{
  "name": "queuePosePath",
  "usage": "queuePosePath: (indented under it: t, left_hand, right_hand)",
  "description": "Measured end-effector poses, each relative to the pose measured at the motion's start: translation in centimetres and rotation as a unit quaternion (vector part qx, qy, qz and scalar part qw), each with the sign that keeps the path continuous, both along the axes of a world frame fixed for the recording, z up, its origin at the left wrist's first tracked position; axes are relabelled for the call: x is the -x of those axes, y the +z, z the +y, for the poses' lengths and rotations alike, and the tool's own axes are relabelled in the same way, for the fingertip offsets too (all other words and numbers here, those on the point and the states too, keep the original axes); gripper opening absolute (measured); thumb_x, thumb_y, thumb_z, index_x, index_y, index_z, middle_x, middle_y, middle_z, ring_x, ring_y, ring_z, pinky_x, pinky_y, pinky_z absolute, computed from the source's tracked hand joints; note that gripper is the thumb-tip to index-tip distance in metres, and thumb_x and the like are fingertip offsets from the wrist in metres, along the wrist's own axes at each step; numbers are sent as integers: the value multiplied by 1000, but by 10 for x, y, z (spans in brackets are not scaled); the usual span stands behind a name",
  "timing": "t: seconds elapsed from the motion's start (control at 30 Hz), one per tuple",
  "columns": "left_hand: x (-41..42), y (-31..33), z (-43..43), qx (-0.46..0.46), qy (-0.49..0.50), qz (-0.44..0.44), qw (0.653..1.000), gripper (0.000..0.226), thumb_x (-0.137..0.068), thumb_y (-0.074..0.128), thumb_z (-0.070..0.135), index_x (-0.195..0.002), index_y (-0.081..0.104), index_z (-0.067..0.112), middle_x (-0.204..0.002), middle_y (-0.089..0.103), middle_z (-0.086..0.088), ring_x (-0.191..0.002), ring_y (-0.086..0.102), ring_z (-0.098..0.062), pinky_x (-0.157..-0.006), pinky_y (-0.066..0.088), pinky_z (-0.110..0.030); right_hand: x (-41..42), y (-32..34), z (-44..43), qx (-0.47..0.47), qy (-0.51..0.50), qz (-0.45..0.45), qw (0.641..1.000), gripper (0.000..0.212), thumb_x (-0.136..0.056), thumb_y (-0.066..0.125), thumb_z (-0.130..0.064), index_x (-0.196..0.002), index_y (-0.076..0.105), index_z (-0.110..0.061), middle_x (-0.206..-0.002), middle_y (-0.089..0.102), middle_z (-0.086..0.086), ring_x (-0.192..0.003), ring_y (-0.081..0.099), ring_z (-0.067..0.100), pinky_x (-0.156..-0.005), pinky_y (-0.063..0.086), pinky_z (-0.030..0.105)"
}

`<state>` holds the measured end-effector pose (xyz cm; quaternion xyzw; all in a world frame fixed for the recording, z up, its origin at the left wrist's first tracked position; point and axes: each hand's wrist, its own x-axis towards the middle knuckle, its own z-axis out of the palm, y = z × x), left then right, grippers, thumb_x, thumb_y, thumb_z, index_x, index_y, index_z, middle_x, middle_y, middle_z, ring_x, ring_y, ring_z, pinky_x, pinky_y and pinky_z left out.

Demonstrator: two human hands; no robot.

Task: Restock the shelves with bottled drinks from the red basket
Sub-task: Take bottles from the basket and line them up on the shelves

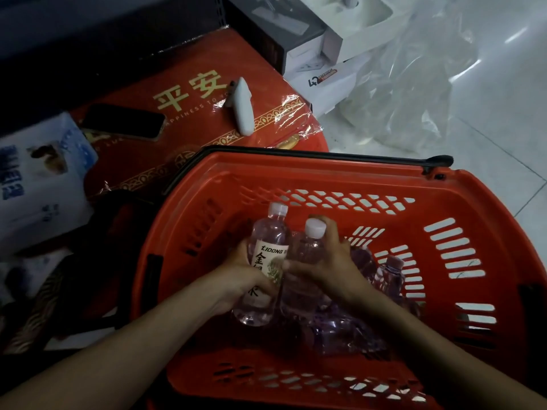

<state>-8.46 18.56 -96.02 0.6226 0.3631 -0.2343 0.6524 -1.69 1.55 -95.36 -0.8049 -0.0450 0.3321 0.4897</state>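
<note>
**Head view: items as I logged them from my remote station.**

1. Red slotted plastic basket (461, 190), with a black handle (325, 154) folded along its far rim. It stood directly below the person, and both forearms reached into it.
2. Clear plastic bottle with white cap and cream label (270, 255), inside the basket, left of centre. The left hand (241, 275) was wrapped round its labelled middle, fingers curled in a firm hold.
3. Second clear white-capped bottle (307, 253), label not visible to me, touching the first on its right. The right hand (330, 261) clasped it just below the cap.
4. Loose clear bottles (390, 272) lay on the basket floor, right of the hands and partly beneath the right wrist (count uncertain, since they overlapped).
5. Beyond the basket were a red printed carton (189, 113), with a dark phone (122, 121) and a white plastic tool (244, 109) lying on it, and a crumpled clear plastic sheet (414, 84).

**Orientation.** The two held bottles ran parallel, with their long axes going from near to far. Their caps pointed away from the person toward the basket's far wall, and their bases pointed toward the wrists.

**Next move.** Each hand was already on its own bottle, so neither was the nearer. I judged the coming move to be a lift up and out, caps leading, toward the shelves. I could not place the shelves in this view.
</note>
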Motion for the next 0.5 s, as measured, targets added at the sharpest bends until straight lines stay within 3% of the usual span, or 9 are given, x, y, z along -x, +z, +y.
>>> queuePosePath:
  t: [0.13,0.2,0.27,0.37,0.43,0.5]
  left_hand:
    - [1,-5,-1,-23,-12,15,1000,74,-54,74,-25,-111,57,20,-99,72,-6,-90,68,-22,-71,59,-39]
    - [-2,-1,-1,-30,-21,4,999,77,-52,78,-22,-114,59,20,-99,73,-6,-91,70,-21,-70,60,-36]
    - [-4,6,0,-13,-11,-14,1000,81,-49,82,-17,-119,59,19,-101,75,-8,-95,71,-26,-83,59,-44]
    - [-2,35,3,14,-5,-46,999,80,-56,80,-18,-122,59,22,-104,76,-9,-100,72,-29,-92,54,-53]
    - [3,67,3,17,-7,-78,997,77,-61,77,-19,-123,59,22,-105,76,-9,-99,73,-28,-89,56,-51]
    - [13,103,1,7,-1,-117,993,75,-62,78,-18,-123,59,21,-106,76,-8,-98,73,-27,-84,58,-50]
  right_hand:
    - [7,-21,0,20,-122,-76,989,92,-56,95,-30,-127,37,-27,-122,56,-2,-107,60,15,-81,49,22]
    - [0,-17,-6,-8,-167,-22,986,79,-60,93,-28,-122,45,-22,-114,65,-2,-95,67,13,-75,54,23]
    - [-11,-5,-11,-83,-165,45,982,63,-69,88,-18,-121,53,-15,-108,70,2,-83,73,12,-66,58,25]
    - [-27,22,-18,-187,-120,89,971,53,-75,82,-12,-123,60,-13,-109,75,7,-94,74,25,-72,60,36]
    - [-33,46,-18,-233,-104,109,961,46,-78,78,-17,-121,62,-11,-112,73,13,-105,70,37,-82,59,47]
    - [-31,77,-18,-287,-94,128,945,52,-81,69,-25,-126,59,-1,-122,67,22,-114,63,43,-90,55,53]
